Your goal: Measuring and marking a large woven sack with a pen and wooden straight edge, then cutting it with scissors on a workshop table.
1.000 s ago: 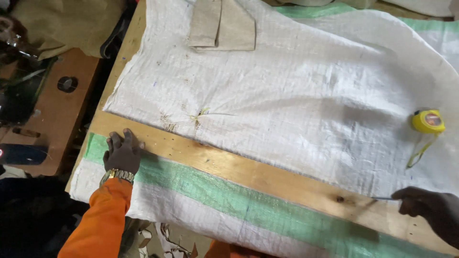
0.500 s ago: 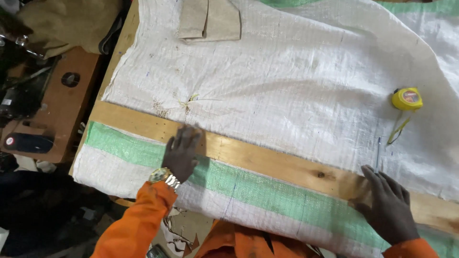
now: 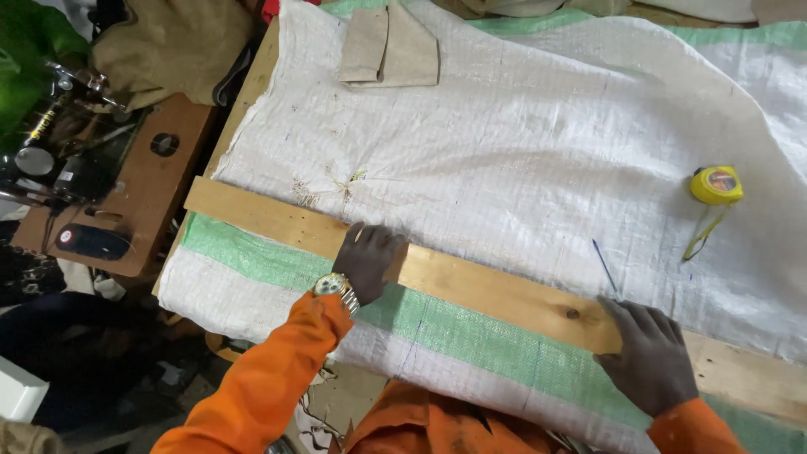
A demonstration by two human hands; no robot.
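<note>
Head view looks down on a long wooden board [image 3: 496,290] lying slantwise across white woven sacking [image 3: 521,160] that covers the tabletop [image 3: 252,92]. The board runs from the left edge of the cloth down toward the lower right corner, with a green stripe [image 3: 471,336] of the sacking just below it.

The left hand [image 3: 367,261] rests palm down on the board, fingers spread flat, its grip open and closed on nothing; a gold wristwatch [image 3: 336,287] sits at the cuff of the orange sleeve [image 3: 269,378]. Half a second ago this hand lay at much the same spot on the board, and a full second ago it was far nearer the board's left end, so it has slid rightward and then settled.

The right hand [image 3: 649,357] presses flat on the board farther right, fingers pointing up the cloth, grip open as well. A thin dark pen [image 3: 605,269] lies on the sacking just above its fingertips; whether a fingertip touches it I cannot tell. A second ago this hand was at the frame's right edge.

A yellow tape measure [image 3: 716,185] lies on the cloth well to the upper right, apart from both hands. A folded tan cloth [image 3: 391,55] sits at the top.
</note>
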